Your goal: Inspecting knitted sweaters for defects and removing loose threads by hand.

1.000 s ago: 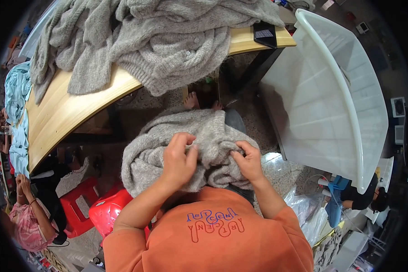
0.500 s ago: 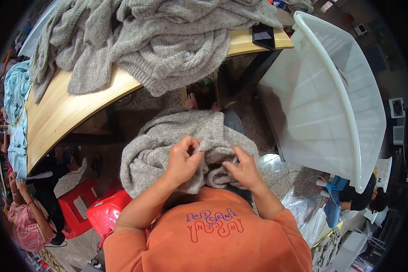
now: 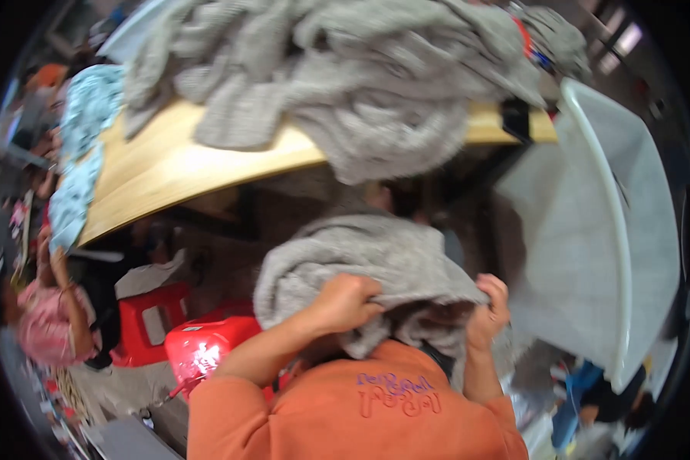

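A grey knitted sweater (image 3: 345, 249) lies bunched across my lap. My left hand (image 3: 346, 303) is closed on its near edge, the fingers curled into a fist over the knit. Farther right, my right hand (image 3: 489, 310) pinches the same edge between thumb and fingers. Between the two hands the edge is drawn fairly straight, and folds of knit show in shadow beneath it. The picture is blurred, so the fingertips and the exact part of the sweater are hard to make out.
Ahead stands a wooden table (image 3: 161, 169) heaped with grey knitwear (image 3: 391, 84); a dark phone (image 3: 516, 119) lies near its right end. A large white bin (image 3: 613, 230) is at my right. Red stools (image 3: 207, 345) stand left. A person in pink (image 3: 54, 330) handles light blue cloth (image 3: 84, 176).
My hands have moved apart, the right one going outward to the right, and the sweater's edge is stretched between them. The whole view has shifted as my head turned.
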`<state>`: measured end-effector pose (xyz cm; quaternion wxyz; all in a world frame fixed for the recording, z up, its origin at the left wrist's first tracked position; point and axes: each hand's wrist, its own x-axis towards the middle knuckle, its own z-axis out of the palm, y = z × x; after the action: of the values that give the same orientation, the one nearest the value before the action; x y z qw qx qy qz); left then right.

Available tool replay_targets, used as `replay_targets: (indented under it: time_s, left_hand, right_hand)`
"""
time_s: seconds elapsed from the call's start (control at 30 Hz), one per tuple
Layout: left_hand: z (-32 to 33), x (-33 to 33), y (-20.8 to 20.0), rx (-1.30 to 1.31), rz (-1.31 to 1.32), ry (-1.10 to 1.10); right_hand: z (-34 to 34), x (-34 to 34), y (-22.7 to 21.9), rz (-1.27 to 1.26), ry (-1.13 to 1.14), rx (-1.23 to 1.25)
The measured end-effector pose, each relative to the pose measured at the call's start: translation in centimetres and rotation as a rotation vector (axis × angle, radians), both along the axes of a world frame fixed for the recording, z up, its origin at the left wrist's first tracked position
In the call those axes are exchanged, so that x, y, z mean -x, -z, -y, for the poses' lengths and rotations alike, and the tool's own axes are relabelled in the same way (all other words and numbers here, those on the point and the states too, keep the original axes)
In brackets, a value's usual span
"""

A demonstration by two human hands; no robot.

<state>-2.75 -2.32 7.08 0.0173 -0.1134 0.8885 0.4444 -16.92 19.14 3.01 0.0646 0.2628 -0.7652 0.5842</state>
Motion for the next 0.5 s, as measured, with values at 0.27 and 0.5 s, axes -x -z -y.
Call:
replay_targets:
  time_s: [0.27, 0.5]
  left_hand:
    - [-2.9, 0.3, 0.4, -0.095, -0.305, -0.005]
    - [-3.8, 0.8, -1.0, 0.080, -0.328, 0.021]
  right_hand:
    - [0.9, -1.4, -4.1, -0.173, -0.498, -0.318]
    - [2.2, -2.0, -2.6, 0.026, -0.697, -0.238]
